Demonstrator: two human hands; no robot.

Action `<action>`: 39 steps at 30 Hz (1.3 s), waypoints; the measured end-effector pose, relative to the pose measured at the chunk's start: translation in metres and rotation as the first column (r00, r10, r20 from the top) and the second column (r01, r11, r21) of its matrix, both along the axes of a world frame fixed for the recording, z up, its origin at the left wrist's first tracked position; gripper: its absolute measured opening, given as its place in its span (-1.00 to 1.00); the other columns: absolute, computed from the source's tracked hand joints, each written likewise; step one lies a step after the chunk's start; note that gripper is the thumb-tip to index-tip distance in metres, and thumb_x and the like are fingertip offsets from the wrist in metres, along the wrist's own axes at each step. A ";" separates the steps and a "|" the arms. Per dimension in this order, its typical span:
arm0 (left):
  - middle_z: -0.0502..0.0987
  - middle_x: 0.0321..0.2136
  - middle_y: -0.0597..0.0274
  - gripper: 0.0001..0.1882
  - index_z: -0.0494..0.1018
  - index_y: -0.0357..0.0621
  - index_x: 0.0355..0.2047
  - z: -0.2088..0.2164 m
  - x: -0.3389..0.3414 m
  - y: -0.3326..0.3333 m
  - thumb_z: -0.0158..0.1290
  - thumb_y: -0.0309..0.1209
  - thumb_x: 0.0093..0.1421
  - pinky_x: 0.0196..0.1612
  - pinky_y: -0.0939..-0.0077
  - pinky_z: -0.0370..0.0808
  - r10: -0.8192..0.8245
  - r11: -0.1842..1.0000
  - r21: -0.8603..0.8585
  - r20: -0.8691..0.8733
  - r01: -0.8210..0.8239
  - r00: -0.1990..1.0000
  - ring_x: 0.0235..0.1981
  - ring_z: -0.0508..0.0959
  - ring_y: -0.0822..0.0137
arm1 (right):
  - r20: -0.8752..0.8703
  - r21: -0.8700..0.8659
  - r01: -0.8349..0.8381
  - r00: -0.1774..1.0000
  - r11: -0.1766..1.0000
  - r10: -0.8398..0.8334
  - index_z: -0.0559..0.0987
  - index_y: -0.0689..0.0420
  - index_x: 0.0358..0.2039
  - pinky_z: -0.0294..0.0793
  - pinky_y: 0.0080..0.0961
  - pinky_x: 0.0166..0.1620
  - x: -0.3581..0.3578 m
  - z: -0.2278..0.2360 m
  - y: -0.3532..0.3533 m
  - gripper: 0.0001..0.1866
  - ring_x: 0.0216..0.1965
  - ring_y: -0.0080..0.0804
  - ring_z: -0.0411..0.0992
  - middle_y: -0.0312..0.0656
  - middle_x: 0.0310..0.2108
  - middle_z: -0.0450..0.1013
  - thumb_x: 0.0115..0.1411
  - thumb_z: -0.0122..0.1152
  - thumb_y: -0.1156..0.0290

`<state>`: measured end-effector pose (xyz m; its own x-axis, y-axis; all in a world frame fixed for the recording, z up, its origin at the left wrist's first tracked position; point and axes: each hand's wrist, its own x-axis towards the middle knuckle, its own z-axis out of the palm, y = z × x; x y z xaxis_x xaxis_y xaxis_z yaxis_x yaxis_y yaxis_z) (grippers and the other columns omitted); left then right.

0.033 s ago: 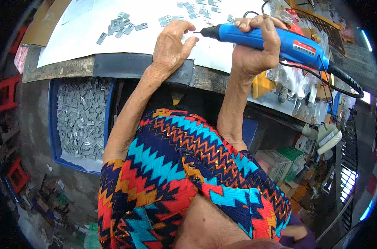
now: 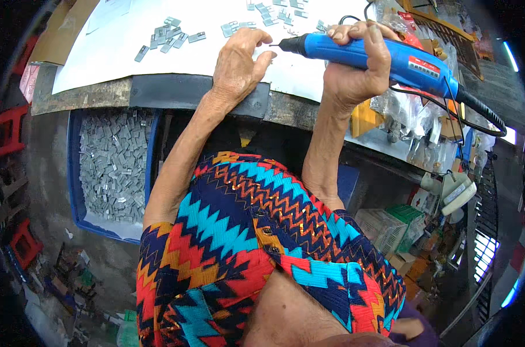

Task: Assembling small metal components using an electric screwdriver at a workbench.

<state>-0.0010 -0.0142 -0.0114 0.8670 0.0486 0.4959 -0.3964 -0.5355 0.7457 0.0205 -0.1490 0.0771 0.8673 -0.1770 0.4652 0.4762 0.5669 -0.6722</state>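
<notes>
My right hand (image 2: 360, 63) is closed around a blue electric screwdriver (image 2: 392, 61), held nearly level above the white-covered tabletop. Its thin dark bit (image 2: 275, 45) points left at my left hand. My left hand (image 2: 238, 65) hovers at the table's near edge, thumb and forefinger curved and apart on either side of the bit's tip. No part shows in the gap between them; the other fingers are mostly hidden. Beyond that hand lie small grey metal pieces (image 2: 230, 29), each with a slot or hole. Another loose group of the same pieces (image 2: 168, 38) is farther left.
Under the table's left front, a blue bin (image 2: 73, 168) is filled with many similar grey pieces (image 2: 115, 168). A black cord (image 2: 485, 110) trails from the screwdriver. Clear plastic bags (image 2: 410, 113) crowd the right side. A cardboard box (image 2: 71, 29) stands at the table's left end.
</notes>
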 end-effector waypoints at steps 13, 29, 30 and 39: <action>0.45 -0.51 0.19 -0.85 0.43 -0.26 -0.44 -0.002 0.001 0.000 0.08 -0.47 -0.05 -0.47 0.51 0.38 -0.013 1.000 -0.004 0.008 0.013 1.000 -0.55 0.39 0.37 | -0.012 -0.012 -0.025 1.000 1.000 0.025 0.33 0.16 -0.28 0.36 -0.34 -0.40 -0.002 -0.001 -0.003 -0.75 -0.59 -0.35 0.35 -0.18 -0.60 0.36 -0.03 0.04 0.50; 0.45 -0.52 0.13 -0.86 0.40 -0.28 -0.46 -0.001 0.000 0.001 0.06 -0.47 -0.03 -0.45 0.46 0.40 -0.024 1.000 0.010 -0.003 0.024 1.000 -0.54 0.43 0.30 | -0.036 -0.005 -0.038 0.999 0.999 0.038 0.35 0.16 -0.32 0.33 -0.35 -0.38 -0.004 0.000 -0.002 -0.80 -0.57 -0.37 0.33 -0.18 -0.59 0.33 -0.01 0.04 0.50; 0.45 -0.52 0.14 -0.86 0.40 -0.28 -0.46 -0.001 0.000 0.001 0.07 -0.48 -0.03 -0.45 0.46 0.40 -0.024 1.000 0.009 0.007 0.024 1.000 -0.54 0.43 0.30 | -0.036 -0.005 -0.038 0.999 0.999 0.037 0.35 0.16 -0.32 0.33 -0.35 -0.38 -0.004 0.001 -0.002 -0.80 -0.57 -0.37 0.33 -0.18 -0.59 0.33 -0.01 0.04 0.50; 0.44 -0.53 0.16 -0.88 0.40 -0.27 -0.47 -0.001 0.000 0.002 0.06 -0.49 -0.04 -0.44 0.47 0.40 -0.043 0.999 0.020 0.003 0.043 0.999 -0.54 0.43 0.30 | -0.033 -0.041 0.016 0.999 0.999 -0.017 0.37 0.20 -0.38 0.35 -0.34 -0.40 -0.003 0.000 -0.001 -0.80 -0.60 -0.38 0.33 -0.18 -0.61 0.33 -0.06 0.08 0.47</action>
<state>-0.0011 -0.0125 -0.0120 0.8666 0.0020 0.4990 -0.4214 -0.5325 0.7340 0.0172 -0.1496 0.0770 0.8794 -0.1733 0.4434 0.4626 0.5311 -0.7099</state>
